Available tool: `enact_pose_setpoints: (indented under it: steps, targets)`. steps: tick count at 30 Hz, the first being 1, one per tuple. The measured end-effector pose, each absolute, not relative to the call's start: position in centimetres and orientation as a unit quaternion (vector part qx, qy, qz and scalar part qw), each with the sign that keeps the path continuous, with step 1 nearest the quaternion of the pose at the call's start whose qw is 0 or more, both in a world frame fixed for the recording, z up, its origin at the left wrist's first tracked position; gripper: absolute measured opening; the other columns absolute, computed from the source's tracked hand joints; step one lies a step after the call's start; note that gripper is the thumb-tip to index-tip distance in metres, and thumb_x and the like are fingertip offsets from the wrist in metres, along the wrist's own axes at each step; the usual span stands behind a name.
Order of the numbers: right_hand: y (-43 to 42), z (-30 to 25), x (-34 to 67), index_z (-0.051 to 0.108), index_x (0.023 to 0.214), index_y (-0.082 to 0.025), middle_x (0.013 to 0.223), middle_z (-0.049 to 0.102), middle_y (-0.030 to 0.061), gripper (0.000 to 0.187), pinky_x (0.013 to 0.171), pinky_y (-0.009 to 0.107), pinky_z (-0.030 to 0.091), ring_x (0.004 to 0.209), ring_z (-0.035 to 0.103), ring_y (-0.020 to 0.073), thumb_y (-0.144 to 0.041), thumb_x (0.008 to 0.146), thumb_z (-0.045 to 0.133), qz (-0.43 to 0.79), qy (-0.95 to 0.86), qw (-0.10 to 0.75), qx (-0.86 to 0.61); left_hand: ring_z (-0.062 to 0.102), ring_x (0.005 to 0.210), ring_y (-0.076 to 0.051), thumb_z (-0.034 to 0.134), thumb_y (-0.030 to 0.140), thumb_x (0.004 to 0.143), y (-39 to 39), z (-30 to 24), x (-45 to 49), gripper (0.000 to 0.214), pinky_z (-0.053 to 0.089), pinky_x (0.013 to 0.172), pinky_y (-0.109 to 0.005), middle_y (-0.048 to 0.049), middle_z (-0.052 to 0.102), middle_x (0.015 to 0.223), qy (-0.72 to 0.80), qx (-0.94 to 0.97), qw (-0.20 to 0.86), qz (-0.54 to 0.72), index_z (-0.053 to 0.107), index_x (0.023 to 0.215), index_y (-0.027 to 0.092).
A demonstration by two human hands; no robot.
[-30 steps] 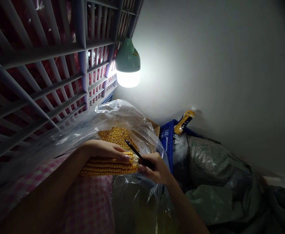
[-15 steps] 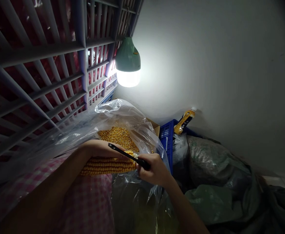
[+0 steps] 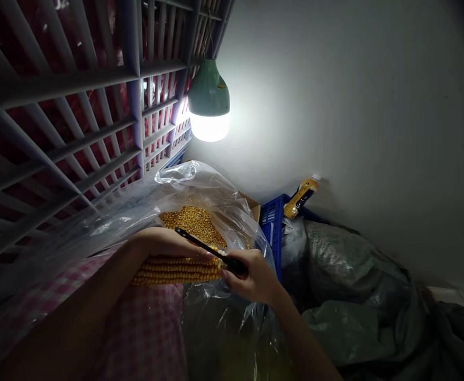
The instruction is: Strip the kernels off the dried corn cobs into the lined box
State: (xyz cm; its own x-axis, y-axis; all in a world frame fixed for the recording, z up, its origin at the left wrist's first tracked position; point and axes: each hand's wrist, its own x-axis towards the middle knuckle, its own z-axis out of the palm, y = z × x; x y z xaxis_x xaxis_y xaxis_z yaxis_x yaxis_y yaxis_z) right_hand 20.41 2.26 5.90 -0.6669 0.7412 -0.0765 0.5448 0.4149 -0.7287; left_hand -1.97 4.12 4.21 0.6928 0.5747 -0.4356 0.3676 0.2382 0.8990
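My left hand [image 3: 168,243] is closed over the top of a yellow corn cob [image 3: 176,269], which lies across my lap with its tip to the right. My right hand [image 3: 251,278] grips the handle of a thin dark tool [image 3: 206,246], whose shaft slants up and left over the cob's tip and my left fingers. Behind the cob, a pile of loose corn kernels [image 3: 192,222] lies inside a clear plastic bag [image 3: 200,185].
A green hanging lamp [image 3: 208,108] glows above the bag. A slatted crate wall [image 3: 76,106] fills the left. A blue crate [image 3: 272,225], a yellow bottle [image 3: 301,197] and grey-green sacks [image 3: 354,286] lie at the right by a white wall. Pink checked cloth [image 3: 144,328] covers my lap.
The dark tool has slid left along the cob's tip, its point now over my left fingers. My right hand shifted slightly left. The cob stays in place.
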Motion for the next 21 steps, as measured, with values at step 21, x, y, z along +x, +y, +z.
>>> enact_pose_setpoints:
  steps: [21]
  targets:
    - [2.9, 3.9, 21.6, 0.053, 0.065, -0.017, 0.056, 0.041, -0.0047, 0.023, 0.046, 0.020, 0.027, 0.050, 0.034, 0.0072, -0.035, 0.075, 0.062, 0.447, -0.808, 0.193, -0.332, 0.060, 0.102, -0.024, 0.058, 0.063, 0.070, 4.7, 2.1, -2.4, 0.059, 0.046, 0.087, -0.028, -0.0021, 0.069, 0.109, 0.379, 0.619, 0.686, 0.040, 0.067, 0.113, 0.023]
